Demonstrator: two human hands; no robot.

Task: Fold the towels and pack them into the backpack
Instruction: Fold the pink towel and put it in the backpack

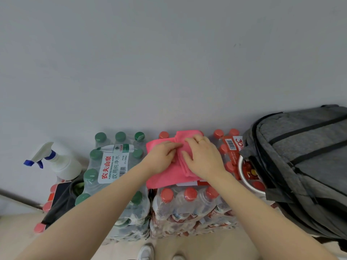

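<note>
A pink towel (163,178) lies partly folded on top of a shrink-wrapped pack of red-capped water bottles (189,207). My left hand (162,157) presses on the towel's left half, its fingertips pinching a fold at the middle. My right hand (203,157), with a ring on one finger, lies flat over the folded right part and grips its edge. A grey backpack (308,162) stands to the right of the bottles, leaning on them; whether its main opening is unzipped I cannot tell.
A pack of green-capped water bottles (112,177) stands to the left of the red pack. A white spray bottle with a blue trigger (56,160) sits at far left by a dark bag (62,201). A white-rimmed bowl (247,175) is wedged beside the backpack. A wall rises behind.
</note>
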